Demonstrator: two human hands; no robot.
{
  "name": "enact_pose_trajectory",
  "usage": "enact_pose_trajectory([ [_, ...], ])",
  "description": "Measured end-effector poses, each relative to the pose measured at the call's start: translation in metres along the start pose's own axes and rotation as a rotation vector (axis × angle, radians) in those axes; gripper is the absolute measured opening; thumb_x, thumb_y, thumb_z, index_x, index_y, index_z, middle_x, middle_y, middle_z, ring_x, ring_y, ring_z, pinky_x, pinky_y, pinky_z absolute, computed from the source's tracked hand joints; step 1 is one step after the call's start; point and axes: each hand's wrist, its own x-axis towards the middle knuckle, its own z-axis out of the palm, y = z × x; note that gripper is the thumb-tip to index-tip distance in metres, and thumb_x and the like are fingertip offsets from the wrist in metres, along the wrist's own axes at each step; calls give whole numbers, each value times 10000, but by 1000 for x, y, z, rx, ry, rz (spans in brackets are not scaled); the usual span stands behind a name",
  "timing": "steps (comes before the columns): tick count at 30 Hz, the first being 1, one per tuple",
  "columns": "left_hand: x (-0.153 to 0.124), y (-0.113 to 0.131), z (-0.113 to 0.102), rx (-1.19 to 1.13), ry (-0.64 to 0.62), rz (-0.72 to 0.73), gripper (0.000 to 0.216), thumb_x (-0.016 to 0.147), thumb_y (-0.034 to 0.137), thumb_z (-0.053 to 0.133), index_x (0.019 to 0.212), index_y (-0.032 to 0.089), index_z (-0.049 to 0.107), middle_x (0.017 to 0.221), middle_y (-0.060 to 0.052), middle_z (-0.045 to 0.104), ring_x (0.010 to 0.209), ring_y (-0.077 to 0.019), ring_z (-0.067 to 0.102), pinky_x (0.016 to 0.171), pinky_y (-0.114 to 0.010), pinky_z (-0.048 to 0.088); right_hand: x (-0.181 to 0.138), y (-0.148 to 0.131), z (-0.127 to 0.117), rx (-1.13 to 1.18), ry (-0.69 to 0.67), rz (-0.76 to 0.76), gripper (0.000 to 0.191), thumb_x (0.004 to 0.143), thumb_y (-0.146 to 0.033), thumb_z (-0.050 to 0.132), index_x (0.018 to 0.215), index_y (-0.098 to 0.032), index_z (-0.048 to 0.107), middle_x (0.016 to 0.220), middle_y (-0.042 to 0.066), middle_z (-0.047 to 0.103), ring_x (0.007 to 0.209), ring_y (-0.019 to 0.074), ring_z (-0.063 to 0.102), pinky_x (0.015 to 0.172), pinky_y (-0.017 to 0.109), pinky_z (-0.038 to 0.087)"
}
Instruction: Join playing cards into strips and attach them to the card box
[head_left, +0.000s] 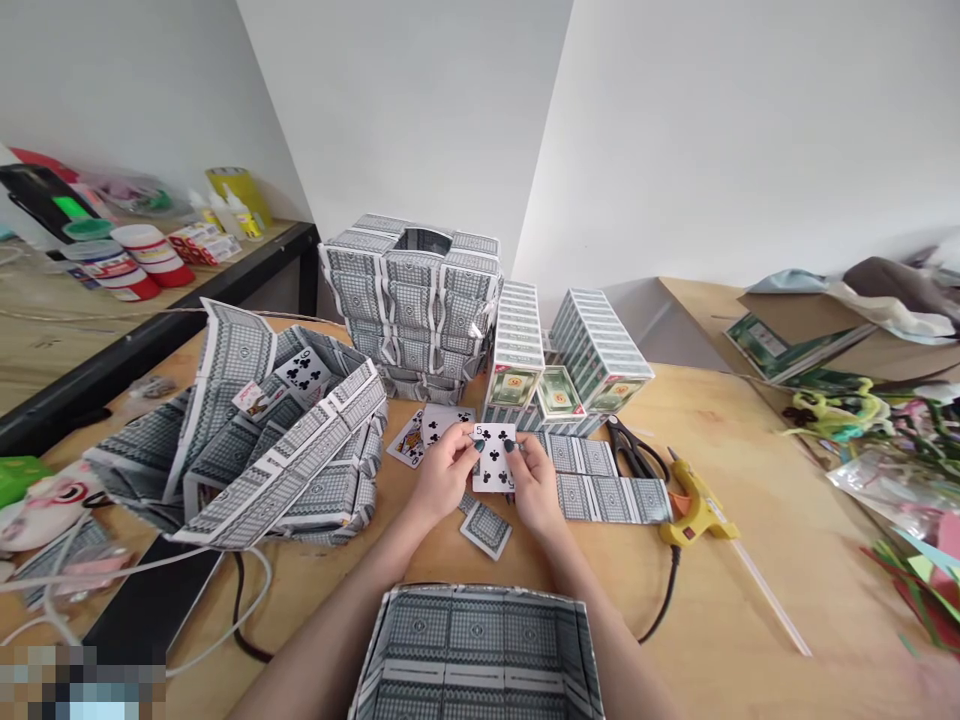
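Both of my hands hold one playing card [495, 458], a five of clubs, face up over the wooden table [750, 520]. My left hand [444, 472] pinches its left edge and my right hand [534, 482] pinches its right edge. Other cards [426, 430] lie face up just behind it, and a face-down card [486, 528] lies below my hands. An open box built of cards [480, 650] stands at the near edge, between my forearms.
A large basket of cards [247, 450] lies left, a tall card box [412, 300] behind. Card packs [570, 350] stand centre-back. Glued card strips [607, 490], black scissors [634, 450] and a yellow glue gun [697, 510] lie right. Craft clutter [877, 420] fills the right edge.
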Motion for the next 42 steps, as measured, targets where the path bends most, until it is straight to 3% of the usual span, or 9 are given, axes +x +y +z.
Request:
enact_pose_trajectory([
  [6, 2, -2, -1, 11, -12, -16, 200, 787, 229, 482, 966, 146, 514, 649, 10, 550, 574, -115, 501, 548, -218, 396, 1, 4, -3, -77, 15, 28, 252, 793, -397, 469, 912, -181, 523, 579, -36, 492, 467, 99, 405, 444, 213, 344],
  [12, 1, -3, -2, 69, -3, 7, 220, 784, 207, 477, 985, 137, 535, 603, 20, 512, 531, -105, 462, 513, -210, 372, 2, -2, -5, 11, 14, 26, 214, 739, -368, 547, 820, -171, 562, 574, -26, 495, 503, 107, 412, 466, 224, 337],
  [19, -2, 7, -1, 105, -18, 48, 402, 809, 196, 442, 1210, 170, 471, 578, 39, 428, 528, -101, 409, 506, -200, 332, 4, -7, -5, 136, 10, 88, 238, 681, -352, 602, 823, -162, 616, 551, -32, 517, 447, 85, 363, 439, 221, 299],
  [23, -2, 4, -2, 107, -24, 50, 377, 815, 214, 442, 1186, 169, 489, 610, 22, 474, 545, -107, 439, 509, -203, 342, 5, -5, -4, 171, 0, 91, 278, 672, -362, 610, 865, -163, 618, 624, -1, 572, 519, 117, 447, 492, 240, 354],
  [30, -1, -1, -3, 107, -13, 48, 365, 812, 225, 454, 1170, 171, 499, 653, 3, 530, 577, -119, 478, 525, -208, 363, 5, -3, -4, 136, -2, 90, 281, 688, -366, 595, 881, -162, 613, 603, -8, 563, 457, 88, 372, 436, 219, 296],
  [42, 0, -1, -2, 104, 10, 42, 347, 794, 214, 470, 1131, 155, 526, 656, -6, 564, 573, -122, 507, 527, -213, 391, 4, -2, -3, 157, -1, 107, 283, 685, -364, 593, 883, -163, 606, 647, 9, 584, 496, 106, 420, 457, 226, 326],
])
